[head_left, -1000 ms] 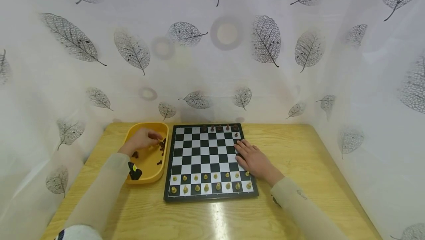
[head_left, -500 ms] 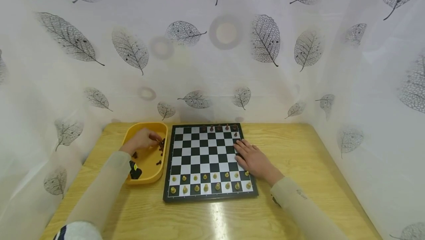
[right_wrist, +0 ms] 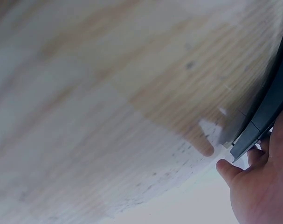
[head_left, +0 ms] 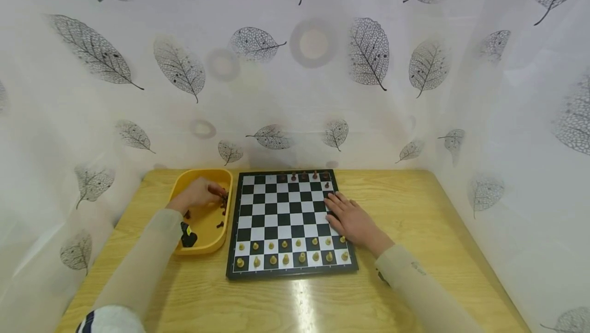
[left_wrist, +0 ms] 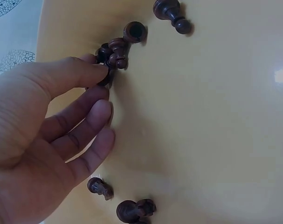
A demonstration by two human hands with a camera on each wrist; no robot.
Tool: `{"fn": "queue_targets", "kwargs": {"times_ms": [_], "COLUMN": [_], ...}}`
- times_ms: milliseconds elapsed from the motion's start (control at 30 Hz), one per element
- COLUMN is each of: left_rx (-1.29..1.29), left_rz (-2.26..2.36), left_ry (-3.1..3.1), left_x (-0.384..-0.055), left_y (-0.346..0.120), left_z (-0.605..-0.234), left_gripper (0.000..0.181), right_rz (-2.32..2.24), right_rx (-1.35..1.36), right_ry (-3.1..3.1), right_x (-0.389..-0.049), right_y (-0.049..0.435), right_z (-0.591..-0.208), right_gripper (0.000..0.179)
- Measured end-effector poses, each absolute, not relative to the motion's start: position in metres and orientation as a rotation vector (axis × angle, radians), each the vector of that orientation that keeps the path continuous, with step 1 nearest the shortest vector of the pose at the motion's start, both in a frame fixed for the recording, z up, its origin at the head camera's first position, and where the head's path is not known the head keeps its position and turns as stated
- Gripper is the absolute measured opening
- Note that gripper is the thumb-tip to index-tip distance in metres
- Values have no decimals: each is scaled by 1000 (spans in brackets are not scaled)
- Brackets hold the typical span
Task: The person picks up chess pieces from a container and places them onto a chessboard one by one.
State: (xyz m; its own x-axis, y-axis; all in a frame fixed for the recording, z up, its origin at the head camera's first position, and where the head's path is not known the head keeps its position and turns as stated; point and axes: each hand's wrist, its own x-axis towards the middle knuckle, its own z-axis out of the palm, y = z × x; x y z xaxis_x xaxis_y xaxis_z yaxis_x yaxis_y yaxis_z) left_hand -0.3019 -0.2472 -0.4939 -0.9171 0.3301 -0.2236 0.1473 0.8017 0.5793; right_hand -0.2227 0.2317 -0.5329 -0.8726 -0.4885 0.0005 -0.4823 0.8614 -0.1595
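My left hand (head_left: 199,192) reaches into the yellow tray (head_left: 201,251) at the left of the table. In the left wrist view, its thumb and forefinger pinch a dark chess piece (left_wrist: 104,79), mostly hidden by the fingers. Other dark pieces lie around the fingertips, among them a pawn (left_wrist: 173,15) and a knight (left_wrist: 100,187). My right hand (head_left: 354,222) lies with straight fingers over the right edge of the chessboard (head_left: 277,209). Pale pieces (head_left: 286,258) stand in two rows at the board's near side. Several dark red pieces (head_left: 304,175) stand at its far right, with one pawn (head_left: 327,185) before them.
The board lies right beside the tray on a light wooden table (head_left: 396,189). A white curtain (head_left: 295,92) printed with leaves hangs behind and at both sides. My left wrist's black device (head_left: 188,235) overlaps the tray's near part.
My left hand's fingertips have moved slightly right and down onto the dark pieces at the tray's right side. My right hand stays in place on the board.
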Motion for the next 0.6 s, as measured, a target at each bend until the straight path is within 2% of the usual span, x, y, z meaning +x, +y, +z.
{"fn": "queue_targets", "kwargs": {"times_ms": [600], "left_rx": [321], "left_rz": [800], "left_ry": [2698], "left_x": [-300], "left_y": [-245], "left_z": [-490], "left_gripper": [16], "right_rz": [-217], "right_rx": [-795], "right_ry": [3009], "right_x": [-225], "right_y": [234], "right_z": [-535], "right_gripper": [62]}}
